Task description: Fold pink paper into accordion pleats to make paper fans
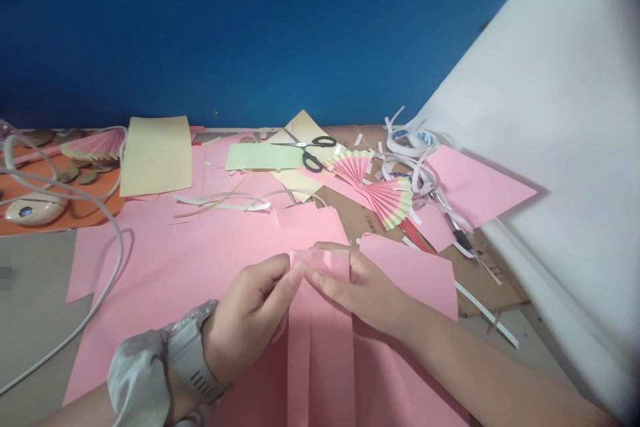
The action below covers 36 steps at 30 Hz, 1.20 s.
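Several pink sheets (165,267) overlapped on the grey table (30,320), and over them the left hand (255,303) and right hand (367,287) pinched the top end of a folded pink strip (323,367) between thumbs and fingers. Beyond, black-handled scissors (302,145) lay partly across a green paper (257,157), close to a pleated pink fan (370,190). White coils (414,152) crowded behind it; a white cable (120,260) curved across the sheets' left side, and a white strip (487,315) lay right of the hands.
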Available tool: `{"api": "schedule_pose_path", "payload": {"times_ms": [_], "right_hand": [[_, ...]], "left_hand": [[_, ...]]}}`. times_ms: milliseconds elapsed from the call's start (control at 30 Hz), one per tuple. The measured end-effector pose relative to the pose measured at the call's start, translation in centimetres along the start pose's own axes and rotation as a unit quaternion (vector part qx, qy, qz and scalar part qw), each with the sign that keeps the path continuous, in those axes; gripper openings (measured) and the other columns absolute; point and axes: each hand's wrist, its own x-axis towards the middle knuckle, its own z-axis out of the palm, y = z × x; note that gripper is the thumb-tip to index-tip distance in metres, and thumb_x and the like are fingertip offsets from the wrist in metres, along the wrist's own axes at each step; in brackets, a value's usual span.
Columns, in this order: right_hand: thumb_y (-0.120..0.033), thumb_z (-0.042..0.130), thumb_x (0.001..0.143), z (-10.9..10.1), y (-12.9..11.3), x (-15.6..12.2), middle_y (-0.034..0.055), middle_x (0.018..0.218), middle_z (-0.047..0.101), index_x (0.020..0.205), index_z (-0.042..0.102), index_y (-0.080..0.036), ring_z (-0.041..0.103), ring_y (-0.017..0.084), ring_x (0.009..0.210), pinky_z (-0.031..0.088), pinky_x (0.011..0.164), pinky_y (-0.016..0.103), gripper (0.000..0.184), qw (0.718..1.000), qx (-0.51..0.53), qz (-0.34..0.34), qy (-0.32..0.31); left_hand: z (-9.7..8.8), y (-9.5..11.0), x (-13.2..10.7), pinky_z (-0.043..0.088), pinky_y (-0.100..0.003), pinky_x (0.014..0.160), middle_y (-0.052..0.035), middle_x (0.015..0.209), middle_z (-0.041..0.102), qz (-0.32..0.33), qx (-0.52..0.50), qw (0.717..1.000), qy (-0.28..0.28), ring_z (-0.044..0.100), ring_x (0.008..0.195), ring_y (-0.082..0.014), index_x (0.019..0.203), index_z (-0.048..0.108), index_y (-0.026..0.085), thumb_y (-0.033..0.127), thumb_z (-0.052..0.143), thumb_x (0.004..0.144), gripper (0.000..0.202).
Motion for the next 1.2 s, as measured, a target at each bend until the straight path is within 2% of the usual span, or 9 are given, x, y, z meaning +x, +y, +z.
{"api": "schedule_pose_path", "payload": {"times_ms": [200,367,500,667,800,933,1000,1100,1200], "right_hand": [[-0.025,0.056,0.083,-0.2,-0.1,-0.2,-0.003,0.074,0.056,0.071,0.057,-0.018,0.053,0.013,0.075,0.043,0.074,0.023,0.014,0.997,0.063,-0.006,-0.051],[-0.023,0.053,0.085,-0.3,0.0,-0.3,-0.0031,0.075,0.054,0.078,0.057,-0.019,0.051,0.013,0.073,0.041,0.07,0.024,0.009,0.994,0.057,-0.01,-0.092],[-0.028,0.051,0.086,-0.1,-0.2,-0.3,-0.0035,0.072,0.049,0.082,0.056,-0.019,0.045,0.011,0.067,0.038,0.064,0.022,0.012,0.997,0.026,-0.004,-0.079],[-0.029,0.05,0.086,-0.1,0.1,-0.4,-0.0051,0.063,0.036,0.07,0.048,-0.019,0.031,0.009,0.056,0.028,0.051,0.021,0.019,0.997,0.007,0.018,-0.08],[-0.031,0.048,0.088,-0.2,0.5,-0.2,-0.004,0.067,0.04,0.069,0.047,-0.019,0.039,0.01,0.064,0.032,0.06,0.021,0.023,0.999,-0.004,0.006,-0.046],[-0.028,0.049,0.089,-0.3,0.9,0.1,-0.0048,0.068,0.043,0.069,0.046,-0.018,0.041,0.009,0.067,0.034,0.065,0.02,0.023,0.999,0.001,-0.034,-0.041],[-0.027,0.048,0.09,-0.3,1.0,0.2,-0.005,0.068,0.043,0.069,0.046,-0.018,0.041,0.009,0.067,0.034,0.065,0.019,0.023,0.998,0.004,-0.05,-0.036],[-0.026,0.044,0.092,-0.4,1.2,0.2,-0.0046,0.07,0.045,0.072,0.049,-0.018,0.042,0.008,0.068,0.035,0.067,0.019,0.022,0.997,0.006,-0.069,-0.018],[-0.025,0.044,0.092,-0.5,1.4,0.0,-0.0041,0.072,0.048,0.074,0.05,-0.018,0.044,0.009,0.07,0.036,0.068,0.02,0.021,0.997,0.005,-0.08,-0.009]], "left_hand": [[-0.2,0.0,-0.1,0.026,-0.017,0.034,0.0094,0.042,0.033,-0.004,-0.006,1.0,-0.005,0.034,0.034,-0.0062,0.066,0.044,0.02,0.044,0.04,0.09,0.033],[-0.3,0.0,0.0,0.033,-0.017,0.042,0.008,0.047,0.04,0.021,-0.02,0.999,0.028,0.039,0.042,-0.0068,0.065,0.042,0.02,0.041,0.038,0.092,0.034],[-0.3,0.0,0.1,0.032,-0.018,0.043,0.0084,0.046,0.037,0.035,0.045,0.997,0.056,0.035,0.042,-0.007,0.062,0.038,0.02,0.041,0.036,0.092,0.037],[-0.4,0.1,0.2,0.033,-0.019,0.047,0.0079,0.05,0.035,0.059,0.083,0.993,0.063,0.035,0.046,-0.0076,0.06,0.035,0.02,0.037,0.035,0.092,0.037],[-0.4,0.1,0.2,0.033,-0.019,0.047,0.0073,0.052,0.037,0.059,0.084,0.994,0.031,0.036,0.048,-0.0079,0.061,0.038,0.02,0.037,0.036,0.092,0.035],[-0.2,0.1,0.0,0.027,-0.019,0.038,0.0094,0.043,0.035,0.002,0.019,1.0,-0.01,0.033,0.038,-0.0073,0.063,0.037,0.021,0.041,0.035,0.092,0.035],[-0.1,0.2,-0.1,0.029,-0.019,0.041,0.0087,0.045,0.037,-0.004,-0.003,1.0,-0.01,0.035,0.04,-0.0076,0.063,0.037,0.021,0.04,0.034,0.092,0.035],[-0.1,0.3,-0.1,0.033,-0.02,0.048,0.0072,0.051,0.039,0.011,0.027,0.999,-0.013,0.038,0.048,-0.0086,0.064,0.037,0.02,0.038,0.034,0.092,0.034],[-0.2,0.2,0.2,0.029,-0.022,0.048,0.0072,0.052,0.032,0.027,0.092,0.995,-0.019,0.031,0.049,-0.009,0.061,0.034,0.02,0.038,0.034,0.092,0.036]]}}
